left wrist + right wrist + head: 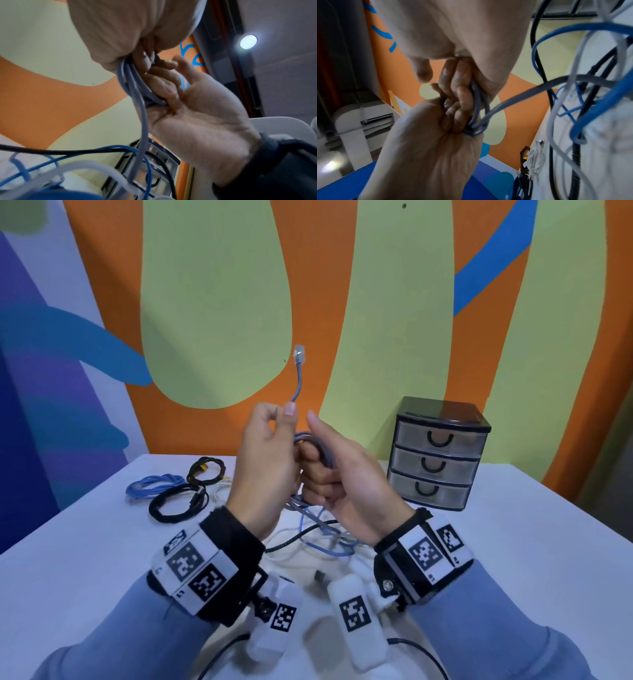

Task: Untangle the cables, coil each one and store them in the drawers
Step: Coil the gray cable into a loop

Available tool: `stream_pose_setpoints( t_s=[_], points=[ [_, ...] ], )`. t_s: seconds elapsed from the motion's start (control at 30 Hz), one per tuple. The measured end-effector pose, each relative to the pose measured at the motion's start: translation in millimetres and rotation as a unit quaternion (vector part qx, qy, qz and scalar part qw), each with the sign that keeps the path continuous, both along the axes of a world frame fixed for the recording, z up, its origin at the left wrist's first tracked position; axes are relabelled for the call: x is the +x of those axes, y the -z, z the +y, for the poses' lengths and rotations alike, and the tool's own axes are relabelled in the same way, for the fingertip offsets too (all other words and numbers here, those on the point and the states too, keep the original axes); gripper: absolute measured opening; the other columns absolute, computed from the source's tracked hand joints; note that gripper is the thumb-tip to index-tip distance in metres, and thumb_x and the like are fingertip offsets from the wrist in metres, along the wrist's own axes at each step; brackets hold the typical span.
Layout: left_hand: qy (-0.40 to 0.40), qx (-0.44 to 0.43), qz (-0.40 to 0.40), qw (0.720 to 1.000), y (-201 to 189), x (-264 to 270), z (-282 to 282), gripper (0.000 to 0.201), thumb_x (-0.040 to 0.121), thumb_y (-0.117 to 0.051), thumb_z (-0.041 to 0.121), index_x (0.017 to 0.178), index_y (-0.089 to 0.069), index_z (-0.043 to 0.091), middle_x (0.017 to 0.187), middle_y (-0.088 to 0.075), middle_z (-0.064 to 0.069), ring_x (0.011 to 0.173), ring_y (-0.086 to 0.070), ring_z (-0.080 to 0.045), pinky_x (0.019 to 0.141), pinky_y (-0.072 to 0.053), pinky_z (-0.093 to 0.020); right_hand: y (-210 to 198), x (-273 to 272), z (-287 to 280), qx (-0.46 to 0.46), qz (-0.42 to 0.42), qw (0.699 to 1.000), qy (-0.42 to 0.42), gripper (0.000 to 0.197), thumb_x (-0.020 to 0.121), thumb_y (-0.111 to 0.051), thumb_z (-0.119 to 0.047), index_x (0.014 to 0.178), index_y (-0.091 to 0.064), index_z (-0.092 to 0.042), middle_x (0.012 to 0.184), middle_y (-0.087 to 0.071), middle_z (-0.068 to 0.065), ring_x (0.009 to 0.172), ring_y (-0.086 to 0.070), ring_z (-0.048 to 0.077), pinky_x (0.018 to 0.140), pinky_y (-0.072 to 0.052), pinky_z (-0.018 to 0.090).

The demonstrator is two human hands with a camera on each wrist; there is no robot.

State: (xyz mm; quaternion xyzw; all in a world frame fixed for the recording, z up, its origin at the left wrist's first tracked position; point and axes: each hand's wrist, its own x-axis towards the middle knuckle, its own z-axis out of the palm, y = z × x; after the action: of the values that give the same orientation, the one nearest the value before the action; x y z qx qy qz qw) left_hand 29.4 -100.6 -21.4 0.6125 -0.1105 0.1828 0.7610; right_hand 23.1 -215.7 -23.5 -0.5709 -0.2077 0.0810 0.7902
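A white bench (513,542) stands against a wall painted in orange, pale green and blue shapes. At its far right, a small three-drawer unit (438,455) with black frame, clear drawer fronts and curved black handles, all drawers closed. At far left lie finished coils: a blue cable (154,483), a black cable (178,503), a black-and-yellow cable (206,469) and a white cable (221,489). Between the wrists, a loose tangle (322,537) of blue, black and white cords rests on the bench. Above it, the left hand (265,460) pinches the grey network cable (297,385) below its clear plug, which points up; the right hand (337,477) grasps that cable's wound loops in curled fingers. The right wrist view alone shows an air-conditioning unit (364,121); the left wrist view alone shows a round ceiling lamp (248,42).
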Motion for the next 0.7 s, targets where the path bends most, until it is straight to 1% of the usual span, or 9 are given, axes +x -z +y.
stream_pose_setpoints(
  t_s=[0.07,0.2,0.23,0.33,0.43,0.5,0.57,0.63,0.7],
  points=[
    [0.028,-0.023,-0.013,0.999,0,-3,-2,0.021,0.113,-0.045,0.036,0.106,-0.046,0.015,0.054,-0.053,-0.001,0.034,-0.030,-0.006,0.035,-0.022,-0.017,-2,-1,-1,0.004,-0.007,1.000,0.017,0.045,0.106,-0.053,-0.043,0.068,-0.041,-0.021,0.052,-0.018,-0.006,0.046,-0.013,0.012,0.048,-0.015,0.028],
    [0.100,-0.073,-0.006,0.992,-4,-3,1,0.024,0.113,-0.048,0.031,0.094,-0.045,0.016,0.056,-0.045,-0.004,0.039,-0.037,-0.015,0.039,-0.032,-0.022,-4,6,-11,0.151,0.042,0.987,-0.029,0.042,0.106,-0.049,-0.035,0.067,-0.048,-0.018,0.048,-0.022,-0.007,0.057,-0.006,0.019,0.046,-0.013,0.024],
    [0.096,-0.067,-0.009,0.993,-4,-2,1,0.024,0.112,-0.048,0.031,0.095,-0.045,0.015,0.055,-0.042,-0.003,0.039,-0.037,-0.015,0.040,-0.032,-0.023,-4,6,-11,0.169,0.049,0.983,-0.046,0.042,0.107,-0.047,-0.034,0.068,-0.049,-0.018,0.048,-0.023,-0.007,0.055,-0.007,0.018,0.046,-0.013,0.023],
    [0.065,-0.059,-0.030,0.996,-3,-5,-2,0.018,0.112,-0.049,0.029,0.106,-0.046,0.013,0.054,-0.031,0.000,0.036,-0.025,-0.009,0.036,-0.019,-0.021,-3,2,-7,0.190,0.055,0.976,-0.087,0.040,0.106,-0.044,-0.033,0.069,-0.045,-0.018,0.046,-0.022,-0.008,0.044,-0.007,0.010,0.043,-0.011,0.021],
    [0.039,-0.066,-0.043,0.996,-2,-6,-4,0.017,0.112,-0.050,0.029,0.105,-0.045,0.014,0.053,-0.030,0.001,0.037,-0.022,-0.008,0.035,-0.018,-0.020,-2,0,-3,0.198,0.045,0.974,-0.096,0.040,0.105,-0.044,-0.037,0.070,-0.044,-0.018,0.048,-0.017,-0.008,0.043,-0.006,0.009,0.043,-0.008,0.022],
    [0.032,-0.073,-0.051,0.996,-2,-6,-2,0.018,0.112,-0.051,0.028,0.103,-0.044,0.014,0.054,-0.035,-0.001,0.038,-0.027,-0.011,0.036,-0.023,-0.021,-2,0,-2,0.195,0.041,0.977,-0.074,0.041,0.108,-0.043,-0.038,0.071,-0.045,-0.018,0.049,-0.016,-0.009,0.042,-0.007,0.008,0.041,-0.009,0.022],
    [0.024,-0.070,-0.052,0.996,-2,-4,1,0.019,0.111,-0.053,0.028,0.103,-0.047,0.012,0.058,-0.052,-0.004,0.044,-0.045,-0.017,0.041,-0.039,-0.025,-2,2,-4,0.191,0.040,0.980,-0.029,0.041,0.108,-0.046,-0.036,0.071,-0.045,-0.019,0.050,-0.018,-0.010,0.041,-0.010,0.006,0.039,-0.011,0.020],
    [0.018,-0.089,-0.048,0.995,-2,-1,5,0.019,0.111,-0.055,0.024,0.100,-0.052,0.009,0.074,-0.071,-0.008,0.061,-0.064,-0.020,0.057,-0.055,-0.028,-3,7,-9,0.195,0.046,0.980,0.016,0.040,0.108,-0.048,-0.033,0.070,-0.044,-0.020,0.051,-0.017,-0.010,0.040,-0.011,0.005,0.038,-0.010,0.020],
    [0.029,-0.138,-0.037,0.989,-2,3,11,0.016,0.109,-0.057,0.021,0.098,-0.056,0.009,0.089,-0.078,-0.011,0.075,-0.073,-0.019,0.071,-0.060,-0.028,-4,13,-14,0.214,0.060,0.974,0.049,0.041,0.108,-0.049,-0.032,0.069,-0.043,-0.020,0.052,-0.017,-0.009,0.040,-0.012,0.006,0.036,-0.012,0.020]
  ],
)
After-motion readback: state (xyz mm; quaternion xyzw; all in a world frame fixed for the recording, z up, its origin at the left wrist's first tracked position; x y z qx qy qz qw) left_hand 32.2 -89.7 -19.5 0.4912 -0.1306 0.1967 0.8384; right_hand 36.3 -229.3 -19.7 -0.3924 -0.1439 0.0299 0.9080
